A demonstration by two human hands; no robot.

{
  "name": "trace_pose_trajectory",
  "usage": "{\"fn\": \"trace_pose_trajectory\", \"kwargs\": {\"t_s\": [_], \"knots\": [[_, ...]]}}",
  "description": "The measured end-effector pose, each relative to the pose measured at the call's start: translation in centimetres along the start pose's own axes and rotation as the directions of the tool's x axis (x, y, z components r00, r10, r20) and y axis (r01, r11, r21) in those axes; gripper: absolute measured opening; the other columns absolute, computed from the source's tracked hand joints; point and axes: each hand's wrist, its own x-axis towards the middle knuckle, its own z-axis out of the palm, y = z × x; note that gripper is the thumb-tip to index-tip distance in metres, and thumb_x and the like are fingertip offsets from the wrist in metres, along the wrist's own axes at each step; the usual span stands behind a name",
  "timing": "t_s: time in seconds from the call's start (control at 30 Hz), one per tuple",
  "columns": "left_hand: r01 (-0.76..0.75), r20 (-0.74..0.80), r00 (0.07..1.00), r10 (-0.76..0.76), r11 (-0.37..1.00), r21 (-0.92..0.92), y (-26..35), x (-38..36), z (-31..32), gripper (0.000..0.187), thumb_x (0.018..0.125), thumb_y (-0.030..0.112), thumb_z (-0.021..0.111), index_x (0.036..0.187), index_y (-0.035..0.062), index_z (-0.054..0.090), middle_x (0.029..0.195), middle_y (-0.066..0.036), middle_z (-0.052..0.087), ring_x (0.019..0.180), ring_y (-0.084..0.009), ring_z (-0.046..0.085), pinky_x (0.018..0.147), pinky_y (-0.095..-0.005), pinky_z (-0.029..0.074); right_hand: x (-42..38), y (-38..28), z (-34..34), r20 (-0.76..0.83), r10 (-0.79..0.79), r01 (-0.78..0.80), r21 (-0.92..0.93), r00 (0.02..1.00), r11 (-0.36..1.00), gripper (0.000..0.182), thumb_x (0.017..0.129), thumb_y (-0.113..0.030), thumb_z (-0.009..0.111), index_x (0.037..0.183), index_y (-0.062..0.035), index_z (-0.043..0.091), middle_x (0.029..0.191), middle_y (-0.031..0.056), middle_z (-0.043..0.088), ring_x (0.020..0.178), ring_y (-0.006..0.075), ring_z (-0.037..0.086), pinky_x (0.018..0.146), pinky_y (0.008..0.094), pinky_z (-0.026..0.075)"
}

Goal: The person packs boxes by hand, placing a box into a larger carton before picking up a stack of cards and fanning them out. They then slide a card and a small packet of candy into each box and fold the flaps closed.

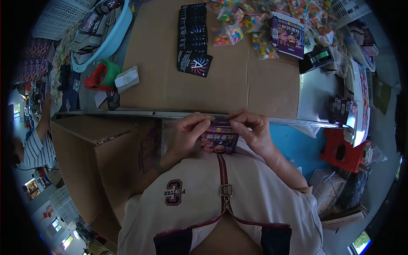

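Close to my body at the table's front edge, a small purple printed box [219, 143] hangs between my two hands, its cartoon-printed face toward me. My left hand [190, 132] is closed, thumb and forefinger pinching the box's upper left edge. On the other side, the fingers of my right hand [254, 131] are closed at its upper right edge. The very top of the box is partly covered by my fingers. Beyond them, overlapping black printed cards [193, 36] lie in a column on the cardboard sheet [157, 59].
Bags of colourful candy [250, 23] are heaped at the back, beside another purple box [288, 36]. Card bundles fill a blue basin [111, 40]. A tape dispenser [102, 76] stands left. A cardboard carton [80, 157] is below the table's left side. Another person's arm [42, 123] shows far left.
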Motion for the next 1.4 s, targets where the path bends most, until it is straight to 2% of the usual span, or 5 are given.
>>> {"fn": "trace_pose_trajectory", "kwargs": {"t_s": [0.5,0.67,0.83,0.93,1.4], "knots": [[-0.116,-0.037,0.992,0.12,0.988,0.103,-1.4,-0.8,-0.9,0.024,0.091,0.003,0.063,0.115,-0.0027,0.06,0.103,-0.007,0.067,0.093,-0.0108,0.062,0.084,-0.0269,0.052,1.8,-0.7,-1.9,0.354,0.025,0.009,-0.095,0.935,0.995,0.041,0.081,0.005,0.063,0.122,-0.0012,0.062,0.123,0.0202,0.062,0.111,0.0342,0.063,0.092,0.0359,0.051],[-0.127,-0.347,0.937,0.028,0.956,-0.266,-0.3,1.6,-3.9,0.02,0.092,0.007,0.063,0.11,-0.0016,0.061,0.098,-0.008,0.066,0.085,-0.0113,0.065,0.075,-0.0248,0.053,4.6,-0.9,1.2,0.579,-0.411,0.695,-0.68,0.704,0.233,0.063,0.071,-0.004,0.07,0.133,-0.0113,0.055,0.143,0.0172,0.045,0.124,0.0325,0.052,0.102,0.0478,0.04],[-0.112,-0.452,0.89,-0.056,0.935,-0.336,-0.7,1.2,-6.7,0.034,0.092,0.009,0.063,0.122,-0.004,0.054,0.106,-0.012,0.065,0.091,-0.0152,0.064,0.08,-0.0269,0.052,8.5,-2.2,3.7,0.661,-0.474,0.811,-0.513,0.582,0.281,0.049,0.072,-0.013,0.07,0.121,-0.0103,0.061,0.119,0.016,0.062,0.11,0.0326,0.059,0.094,0.0495,0.043],[-0.383,-0.329,0.708,0.625,0.731,0.566,-0.6,0.9,-4.7,0.089,0.081,0.014,0.072,0.147,-0.0052,0.015,0.133,-0.023,0.047,0.118,-0.0297,0.052,0.097,-0.039,0.044,10.1,-3.3,5.0,0.514,-0.309,0.586,-0.562,0.8,0.584,0.035,0.078,-0.015,0.068,0.111,-0.006,0.062,0.098,0.0156,0.067,0.094,0.0353,0.063,0.083,0.0471,0.048],[-0.287,-0.293,0.603,0.742,0.545,0.788,-2.8,4.7,-5.3,0.103,0.06,0.016,0.089,0.136,-0.0075,0.024,0.13,-0.025,0.044,0.119,-0.0354,0.05,0.099,-0.0432,0.044,20.6,-4.9,-5.7,0.269,-0.497,0.404,-0.896,0.825,0.185,0.052,0.073,0.003,0.061,0.125,-0.006,0.059,0.126,0.0189,0.057,0.118,0.0382,0.053,0.101,0.0453,0.043]]}}
